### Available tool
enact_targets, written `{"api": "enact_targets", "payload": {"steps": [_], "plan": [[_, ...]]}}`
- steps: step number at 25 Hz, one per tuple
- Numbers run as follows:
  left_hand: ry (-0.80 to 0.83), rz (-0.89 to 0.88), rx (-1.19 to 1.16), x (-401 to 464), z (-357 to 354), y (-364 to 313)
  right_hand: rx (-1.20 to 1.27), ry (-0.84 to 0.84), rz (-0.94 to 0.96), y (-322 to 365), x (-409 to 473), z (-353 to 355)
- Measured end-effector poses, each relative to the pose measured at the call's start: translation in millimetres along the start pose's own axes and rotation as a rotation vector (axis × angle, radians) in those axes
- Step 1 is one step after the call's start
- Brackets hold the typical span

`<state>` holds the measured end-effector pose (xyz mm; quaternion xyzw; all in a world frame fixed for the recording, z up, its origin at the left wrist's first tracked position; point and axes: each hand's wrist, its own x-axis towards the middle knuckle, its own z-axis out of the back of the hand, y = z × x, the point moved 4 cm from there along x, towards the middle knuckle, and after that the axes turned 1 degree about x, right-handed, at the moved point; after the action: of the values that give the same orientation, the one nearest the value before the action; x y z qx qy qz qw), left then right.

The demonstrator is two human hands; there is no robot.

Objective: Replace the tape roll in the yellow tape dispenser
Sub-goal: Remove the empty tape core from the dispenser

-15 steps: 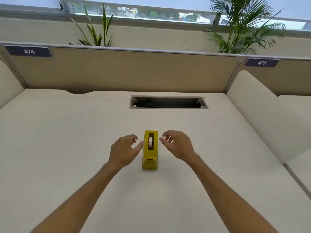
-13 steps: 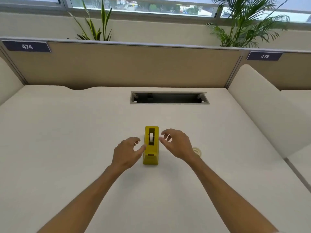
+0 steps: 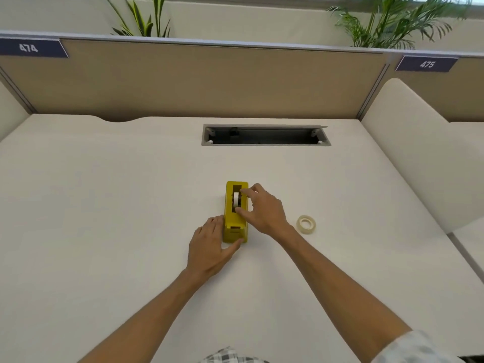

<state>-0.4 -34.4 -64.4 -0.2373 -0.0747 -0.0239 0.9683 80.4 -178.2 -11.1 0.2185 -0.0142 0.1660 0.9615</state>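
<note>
A yellow tape dispenser point(image 3: 234, 226) stands lengthwise on the white desk point(image 3: 104, 205). A white tape roll point(image 3: 237, 199) sits in its top slot. My left hand point(image 3: 210, 244) clasps the dispenser's near end, fingers on its left side and thumb at the front corner. My right hand point(image 3: 264, 209) reaches over the slot from the right, thumb and forefinger spread at either end of the roll inside; whether they pinch it is unclear. A second, pale tape roll point(image 3: 306, 224) lies flat on the desk just right of my right wrist.
A rectangular cable opening point(image 3: 265, 135) is cut into the desk behind the dispenser. A tan partition point(image 3: 209, 79) closes off the back, with plants behind it. A curved white divider point(image 3: 408, 153) rises on the right.
Both hands have closed in on the dispenser: the left now grips its near end and the right has come over the slot. The view tilted down, and the spare roll came fully into sight.
</note>
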Motion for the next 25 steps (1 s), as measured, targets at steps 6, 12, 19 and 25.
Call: {"api": "enact_targets", "payload": {"steps": [6,12,19,25], "plan": [[0.017,0.107,0.094,4,-15,-2,-0.044,0.034,0.046,4,11,0],[-0.054,0.129,0.116,1,-21,-3,-0.072,0.034,0.071,8,14,-1],[-0.074,0.143,0.111,-1,-22,-2,-0.006,0.008,0.027,9,23,0],[0.008,0.109,-0.016,-5,-20,2,0.081,-0.011,0.042,7,20,9]]}}
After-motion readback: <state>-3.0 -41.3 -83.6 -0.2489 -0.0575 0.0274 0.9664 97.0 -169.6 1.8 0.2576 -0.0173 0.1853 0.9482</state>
